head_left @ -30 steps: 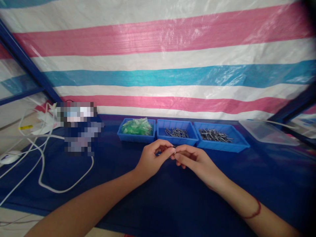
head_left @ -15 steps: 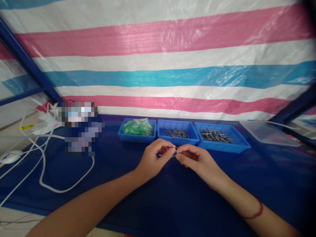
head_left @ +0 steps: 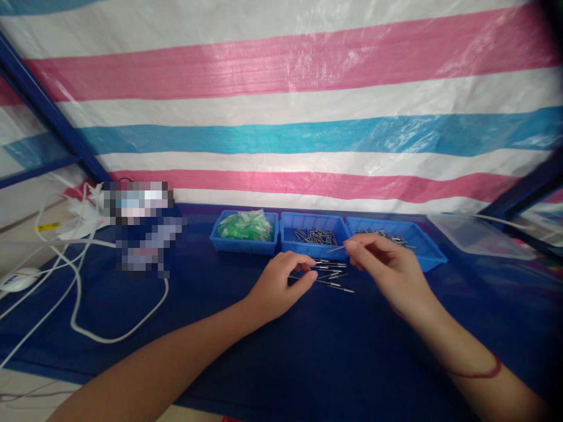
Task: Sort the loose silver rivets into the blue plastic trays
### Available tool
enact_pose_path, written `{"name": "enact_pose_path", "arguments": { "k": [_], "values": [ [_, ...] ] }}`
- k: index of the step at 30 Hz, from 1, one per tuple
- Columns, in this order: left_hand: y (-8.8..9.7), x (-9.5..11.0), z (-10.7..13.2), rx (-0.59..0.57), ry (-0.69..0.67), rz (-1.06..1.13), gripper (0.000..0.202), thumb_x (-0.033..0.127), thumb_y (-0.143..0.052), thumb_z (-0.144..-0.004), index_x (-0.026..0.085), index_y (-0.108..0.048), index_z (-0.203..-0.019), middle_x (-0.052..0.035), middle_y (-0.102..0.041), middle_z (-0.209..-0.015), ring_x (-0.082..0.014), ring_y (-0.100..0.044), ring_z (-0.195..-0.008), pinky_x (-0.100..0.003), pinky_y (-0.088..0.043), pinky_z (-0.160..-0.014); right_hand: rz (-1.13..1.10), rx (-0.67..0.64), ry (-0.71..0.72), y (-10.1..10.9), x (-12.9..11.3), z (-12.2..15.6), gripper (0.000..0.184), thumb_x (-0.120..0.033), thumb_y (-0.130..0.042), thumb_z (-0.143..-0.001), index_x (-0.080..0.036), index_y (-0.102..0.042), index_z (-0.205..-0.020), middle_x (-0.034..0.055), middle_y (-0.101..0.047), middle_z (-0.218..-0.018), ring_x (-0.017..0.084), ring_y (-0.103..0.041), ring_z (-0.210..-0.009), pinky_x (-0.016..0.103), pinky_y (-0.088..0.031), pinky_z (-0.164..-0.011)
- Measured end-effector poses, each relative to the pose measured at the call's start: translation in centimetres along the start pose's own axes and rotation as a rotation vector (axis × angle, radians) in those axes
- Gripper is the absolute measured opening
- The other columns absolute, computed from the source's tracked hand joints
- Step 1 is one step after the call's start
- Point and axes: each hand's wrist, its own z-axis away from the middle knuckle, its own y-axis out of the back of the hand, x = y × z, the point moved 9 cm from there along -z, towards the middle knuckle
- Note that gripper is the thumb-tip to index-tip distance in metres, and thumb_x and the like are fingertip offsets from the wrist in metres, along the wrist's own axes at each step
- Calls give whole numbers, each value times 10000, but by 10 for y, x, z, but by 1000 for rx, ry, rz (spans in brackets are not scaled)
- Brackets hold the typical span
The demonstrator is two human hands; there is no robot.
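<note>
My right hand (head_left: 387, 266) pinches a thin metal blind rivet (head_left: 338, 249) between thumb and fingertips, in front of the right-hand bin. The rivet's long pin points to the left. Lower and to the left, my left hand (head_left: 281, 281) rests by the table with thumb and forefinger apart. Just beyond its fingertips several loose blind rivets (head_left: 336, 286) lie roughly side by side on the dark blue table (head_left: 308, 351). More rivets (head_left: 315, 236) fill the bottom of the middle blue bin (head_left: 285, 241). A right-hand blue bin (head_left: 433, 258) also contains rivets, partly covered by my right hand.
A left blue bin (head_left: 244, 246) holds small green plastic bags (head_left: 244, 225). At the back right lies a clear plastic lid or tray (head_left: 479, 237). White cables (head_left: 77, 293) and a white mouse (head_left: 20, 279) occupy the left side. Striped sheeting (head_left: 281, 140) hangs behind.
My right hand has moved right and up, away from my left hand, with a rivet in its fingers. The left hand's fingers have parted, and several rivets now show on the table.
</note>
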Motion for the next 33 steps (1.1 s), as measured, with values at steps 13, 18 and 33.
{"name": "enact_pose_path", "arguments": {
  "k": [13, 18, 33],
  "values": [
    [-15, 2, 7, -165, -58, -445, 269, 379, -538, -886, 241, -631, -1098, -48, -594, -1159, -242, -483, -1089, -384, -368, -872, 857, 259, 176, 67, 9, -24, 311, -423, -486, -870, -175, -671, -899, 128, -688, -885, 280, -604, -809, 390, -424, -719],
    [-17, -4, 6, -208, -44, -559, 266, 371, -471, -925, 240, -648, -1075, -51, -573, -1147, -222, -527, -981, -364, -390, -804, 672, 132, 388, 13, -28, 3, 251, -350, -484, -898, -192, -652, -797, 58, -663, -752, 210, -589, -711, 348, -413, -695],
    [-10, -3, -1, -146, -36, -459, 229, 289, -399, -970, 207, -609, -1012, -19, -641, -1041, -185, -562, -942, -336, -380, -793, 522, -383, 437, -56, -20, 23, 224, -341, -583, -861, -191, -611, -1025, 74, -647, -1003, 223, -576, -947, 388, -437, -861]
  ]
}}
